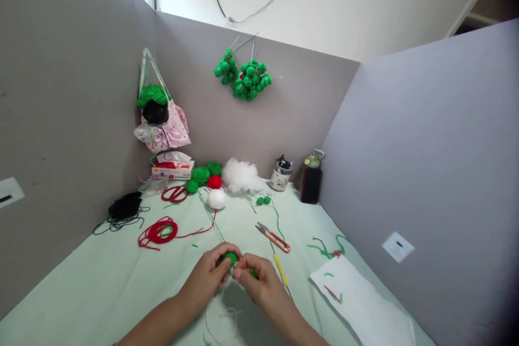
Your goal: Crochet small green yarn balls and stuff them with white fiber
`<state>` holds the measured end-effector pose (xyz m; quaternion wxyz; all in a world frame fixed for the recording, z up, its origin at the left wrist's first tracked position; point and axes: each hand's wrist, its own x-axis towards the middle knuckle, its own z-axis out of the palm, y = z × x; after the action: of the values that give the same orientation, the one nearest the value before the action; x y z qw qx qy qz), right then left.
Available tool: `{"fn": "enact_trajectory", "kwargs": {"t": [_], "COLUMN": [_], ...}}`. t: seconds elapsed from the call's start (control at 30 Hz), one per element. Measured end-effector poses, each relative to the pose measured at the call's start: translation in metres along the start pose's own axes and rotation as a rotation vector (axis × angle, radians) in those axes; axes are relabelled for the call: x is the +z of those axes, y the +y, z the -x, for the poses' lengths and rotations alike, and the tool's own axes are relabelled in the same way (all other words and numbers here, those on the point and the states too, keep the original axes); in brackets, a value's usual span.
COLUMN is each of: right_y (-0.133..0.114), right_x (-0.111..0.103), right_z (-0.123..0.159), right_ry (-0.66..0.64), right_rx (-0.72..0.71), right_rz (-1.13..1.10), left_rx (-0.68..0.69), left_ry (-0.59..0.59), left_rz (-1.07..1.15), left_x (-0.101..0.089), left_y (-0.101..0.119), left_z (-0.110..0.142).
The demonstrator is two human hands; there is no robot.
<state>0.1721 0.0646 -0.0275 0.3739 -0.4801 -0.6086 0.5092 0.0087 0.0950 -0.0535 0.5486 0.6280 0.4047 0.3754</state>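
Near the front middle of the table, my left hand [211, 270] is closed around a small green crocheted ball [230, 258]. My right hand [259, 281] pinches close against it, and another bit of green crochet [253, 273] shows between its fingers. The right fingertips hide what exactly they pinch. Thin pale yarn [221, 330] hangs in loops below the hands. Just to the right lies a crochet hook with a yellow handle [280, 269]. Beyond it rest orange-handled thread snips [275, 238]. Two small green balls [263, 201] with a yarn tail lie farther back.
Red yarn [164, 231], black yarn [125, 206] and red-handled scissors [174, 194] lie left. Green yarn balls [200, 175], white stuffing [241, 175], a jar [280, 174] and a phone [311, 185] line the back. White paper [360, 300] with yarn scraps is right. Grey panels surround the table.
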Motion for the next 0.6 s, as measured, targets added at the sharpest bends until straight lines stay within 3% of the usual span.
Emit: {"fn": "enact_trajectory", "kwargs": {"t": [0.13, 0.23, 0.33, 0.37, 0.43, 0.5, 0.6], "right_y": [0.002, 0.002, 0.006, 0.008, 0.013, 0.018, 0.025], "right_x": [-0.001, -0.009, -0.034, -0.045, -0.068, -0.085, -0.095], "right_z": [0.004, 0.005, -0.005, -0.009, -0.018, -0.023, -0.027], "right_ry": [-0.044, -0.037, 0.137, 0.256, 0.370, 0.451, 0.463], "right_rx": [-0.001, -0.126, -0.187, -0.138, -0.063, -0.001, 0.072], "right_rz": [0.119, 0.368, 0.588, 0.683, 0.766, 0.844, 0.930], "left_rx": [0.010, -0.002, -0.024, -0.030, -0.046, -0.068, -0.105], "left_ry": [0.102, 0.174, 0.214, 0.221, 0.222, 0.207, 0.164], "left_rz": [0.008, 0.022, 0.057, 0.074, 0.114, 0.155, 0.204], "left_x": [-0.008, -0.017, -0.024, -0.025, -0.025, -0.023, -0.019], "left_y": [0.011, 0.018, 0.023, 0.024, 0.025, 0.024, 0.022], "left_z": [0.001, 0.002, 0.004, 0.004, 0.005, 0.006, 0.008]}}
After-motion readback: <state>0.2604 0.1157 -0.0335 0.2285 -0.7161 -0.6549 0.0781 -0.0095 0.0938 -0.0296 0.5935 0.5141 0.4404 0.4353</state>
